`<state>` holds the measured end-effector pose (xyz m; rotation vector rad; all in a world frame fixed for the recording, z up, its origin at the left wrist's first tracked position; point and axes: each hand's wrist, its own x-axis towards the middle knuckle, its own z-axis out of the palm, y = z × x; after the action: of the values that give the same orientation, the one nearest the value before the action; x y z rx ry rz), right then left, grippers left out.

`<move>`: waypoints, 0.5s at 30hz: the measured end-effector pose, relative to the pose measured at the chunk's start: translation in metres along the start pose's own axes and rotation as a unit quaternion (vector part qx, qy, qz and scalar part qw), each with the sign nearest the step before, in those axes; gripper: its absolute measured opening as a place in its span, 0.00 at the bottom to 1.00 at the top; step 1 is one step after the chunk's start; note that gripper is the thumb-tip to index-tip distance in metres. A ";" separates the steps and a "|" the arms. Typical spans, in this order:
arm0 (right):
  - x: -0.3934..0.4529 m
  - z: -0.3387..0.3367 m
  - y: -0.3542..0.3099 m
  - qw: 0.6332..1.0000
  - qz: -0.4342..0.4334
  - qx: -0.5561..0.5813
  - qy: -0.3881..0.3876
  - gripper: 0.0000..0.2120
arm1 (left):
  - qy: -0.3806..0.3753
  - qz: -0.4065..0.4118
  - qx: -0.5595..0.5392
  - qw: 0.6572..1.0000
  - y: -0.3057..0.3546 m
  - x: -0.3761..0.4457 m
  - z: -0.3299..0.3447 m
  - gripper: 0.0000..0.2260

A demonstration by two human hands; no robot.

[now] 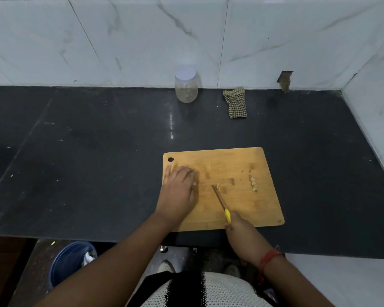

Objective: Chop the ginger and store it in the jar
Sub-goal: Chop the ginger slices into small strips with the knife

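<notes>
Ginger (218, 186) is seen as a small pale piece near the middle of the cutting board (242, 209), touching the tip of the knife (220, 200); its long axis is aimed roughly toward the board's far edge. A small heap of cut bits (253, 184) is gathered nearer the board's right edge, well apart from the piece. The board is laid at the counter's (98, 151) front edge. The knife's blade is pointed away and to the left, and its yellow handle is gripped by the right hand (235, 222), fingers curled round it. The left hand (179, 191) is laid flat on the board's left part, fingers straight and spread, nothing held. A lidded clear jar (186, 85) is stood upright at the counter's back edge, against the tiled wall (142, 41), with a checked cloth (235, 103) to its right. Below the counter's front edge, a blue bucket (67, 262) is seen on the floor.
</notes>
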<state>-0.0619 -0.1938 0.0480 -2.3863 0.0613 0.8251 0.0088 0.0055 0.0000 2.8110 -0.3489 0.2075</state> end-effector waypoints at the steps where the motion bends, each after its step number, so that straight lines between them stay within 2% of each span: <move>1: 0.001 0.003 0.000 1.000 0.006 -0.001 0.003 0.11 | -0.003 -0.020 0.007 1.000 -0.005 0.004 -0.002 0.17; 6: 0.002 0.006 0.010 0.998 0.036 0.008 0.045 0.12 | -0.027 -0.082 0.016 0.996 -0.023 0.020 -0.009 0.15; 11: 0.002 0.006 0.009 0.999 0.020 0.010 0.041 0.11 | -0.037 -0.108 0.009 0.993 -0.030 0.024 -0.008 0.18; 15: 0.001 0.004 0.005 0.999 0.006 0.014 0.036 0.11 | -0.048 -0.082 0.037 0.995 -0.027 0.027 -0.010 0.15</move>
<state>-0.0646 -0.1957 0.0417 -2.3914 0.1149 0.7376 0.0410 0.0276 0.0067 2.9111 -0.1321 0.0509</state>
